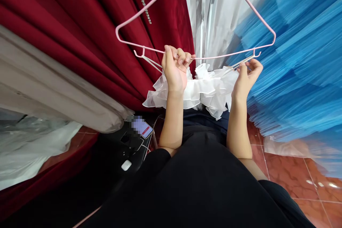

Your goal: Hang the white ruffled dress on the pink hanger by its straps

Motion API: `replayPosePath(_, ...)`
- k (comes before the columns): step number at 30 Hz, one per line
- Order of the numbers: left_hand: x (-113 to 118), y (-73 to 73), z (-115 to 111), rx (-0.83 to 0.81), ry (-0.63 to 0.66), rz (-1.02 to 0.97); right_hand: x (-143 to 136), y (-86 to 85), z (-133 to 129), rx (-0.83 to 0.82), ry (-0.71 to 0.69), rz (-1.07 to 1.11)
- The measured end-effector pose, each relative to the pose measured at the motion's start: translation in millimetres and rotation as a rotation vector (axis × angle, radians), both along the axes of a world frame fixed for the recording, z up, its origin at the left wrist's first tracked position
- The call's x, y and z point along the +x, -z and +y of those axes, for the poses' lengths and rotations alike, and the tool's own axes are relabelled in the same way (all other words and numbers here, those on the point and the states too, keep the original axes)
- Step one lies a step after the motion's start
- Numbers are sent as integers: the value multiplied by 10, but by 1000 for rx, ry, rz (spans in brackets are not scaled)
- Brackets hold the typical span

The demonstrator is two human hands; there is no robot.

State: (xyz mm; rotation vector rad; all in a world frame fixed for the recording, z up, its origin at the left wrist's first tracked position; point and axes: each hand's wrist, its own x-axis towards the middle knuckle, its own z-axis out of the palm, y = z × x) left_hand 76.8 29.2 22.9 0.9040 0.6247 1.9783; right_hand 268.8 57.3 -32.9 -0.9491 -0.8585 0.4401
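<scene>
A pink hanger (223, 56) is held up in front of me, its lower bar running across the view. My left hand (176, 66) has its fingers curled round that bar, left of the middle. A white ruffled garment (211, 87) hangs below the bar; its thin white straps pass over the small hooks near both ends of the hanger. My right hand (247, 74) pinches the strap (239, 63) close to the right hook. Part of the ruffles is hidden behind my left wrist.
Red drapes (107, 39) and a beige cloth (61, 85) hang at the left. Blue tulle (299, 60) fills the right side. A phone (143, 127) and a small white case (126, 165) lie on a black surface at the lower left. Red tiles (288, 164) cover the floor.
</scene>
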Motion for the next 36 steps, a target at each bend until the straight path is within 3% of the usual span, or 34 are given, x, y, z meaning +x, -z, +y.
replayPosePath(5,-55,2,24,-39,-55,58,-48,-117,-98,-53,-298,4)
replayPosePath(10,-138,-24,71,-123,-94,187,237,-372,-257,21,-284,117)
replayPosePath(15,-161,-115,42,-62,-73,130,600,-612,-260,117,-356,30)
replayPosePath(18,-182,-148,7,-23,-32,45,650,-579,-164,55,-383,74)
replayPosePath(24,-211,-74,46,-115,-48,84,639,-276,-62,-168,-556,290)
replayPosePath(27,-143,-64,62,-134,-45,60,511,-288,-156,-181,-568,248)
replayPosePath(30,-52,-78,54,-145,-62,59,189,-402,-274,-151,-628,124)
replayPosePath(33,-5,-85,43,-149,-72,75,-254,-480,-334,-110,-899,-87)
replayPosePath(36,-10,-82,34,-154,-55,98,-605,-463,-310,-41,-839,-71)
